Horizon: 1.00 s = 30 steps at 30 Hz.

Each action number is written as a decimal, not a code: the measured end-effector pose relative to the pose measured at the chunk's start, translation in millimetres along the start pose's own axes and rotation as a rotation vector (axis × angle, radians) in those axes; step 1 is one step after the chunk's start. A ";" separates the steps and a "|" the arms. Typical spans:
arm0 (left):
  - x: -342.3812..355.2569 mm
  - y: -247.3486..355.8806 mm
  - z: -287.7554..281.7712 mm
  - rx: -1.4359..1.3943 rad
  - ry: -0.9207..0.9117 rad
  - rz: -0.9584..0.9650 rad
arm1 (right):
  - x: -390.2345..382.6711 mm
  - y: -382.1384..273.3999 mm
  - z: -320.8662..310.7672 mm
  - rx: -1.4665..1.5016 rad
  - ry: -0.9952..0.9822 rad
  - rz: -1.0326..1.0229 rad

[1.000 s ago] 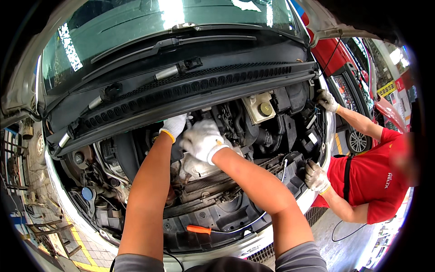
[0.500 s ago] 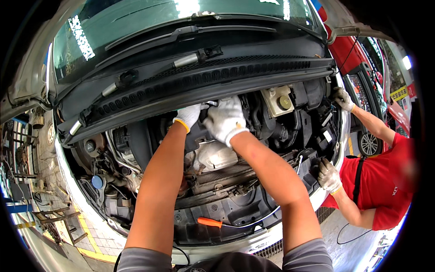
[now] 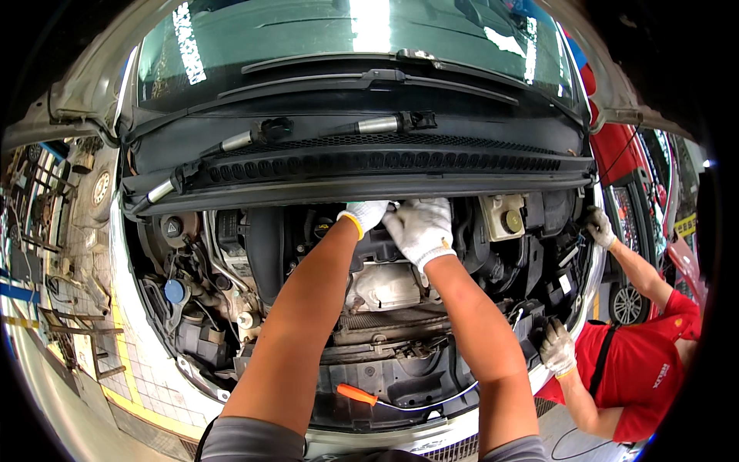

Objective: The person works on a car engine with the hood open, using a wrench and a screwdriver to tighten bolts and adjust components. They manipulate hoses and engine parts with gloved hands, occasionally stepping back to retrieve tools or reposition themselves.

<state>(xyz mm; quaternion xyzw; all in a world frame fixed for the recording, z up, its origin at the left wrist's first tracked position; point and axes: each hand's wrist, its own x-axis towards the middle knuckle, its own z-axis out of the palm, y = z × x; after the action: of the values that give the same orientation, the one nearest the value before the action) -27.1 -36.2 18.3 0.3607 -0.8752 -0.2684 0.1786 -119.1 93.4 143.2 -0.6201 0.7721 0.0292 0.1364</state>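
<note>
Head view: left hand (image 3: 364, 215) and right hand (image 3: 419, 229) — gloved, fingers apparently closed on something hidden — work atop the engine (image 3: 385, 281) at centre frame; orange screwdriver (image 3: 357, 394) lies unused below.

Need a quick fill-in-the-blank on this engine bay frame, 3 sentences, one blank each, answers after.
1. Both hands, the left hand and the right hand, wear white ____.
2. The screwdriver lying at the front of the engine bay has an ____ handle.
3. The co-worker at the side of the car wears a ____ shirt.

Missing words: gloves; orange; red
</note>
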 end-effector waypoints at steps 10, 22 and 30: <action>-6.5 -10.5 10.6 -0.174 0.029 -0.002 | -4.8 5.4 10.6 -0.148 0.139 0.077; -4.8 -18.1 14.7 -1.064 -0.069 -0.312 | -19.7 -30.0 7.1 0.144 -0.183 -0.170; -8.0 -57.6 11.1 -0.097 -0.065 0.099 | -5.5 -45.2 0.1 -0.001 -0.199 -0.085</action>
<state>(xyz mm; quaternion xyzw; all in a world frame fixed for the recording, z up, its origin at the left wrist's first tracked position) 3.6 -60.9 -26.0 0.2990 -0.8833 -0.3129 0.1802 -74.4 88.3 150.1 -0.6462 0.7278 0.0852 0.2134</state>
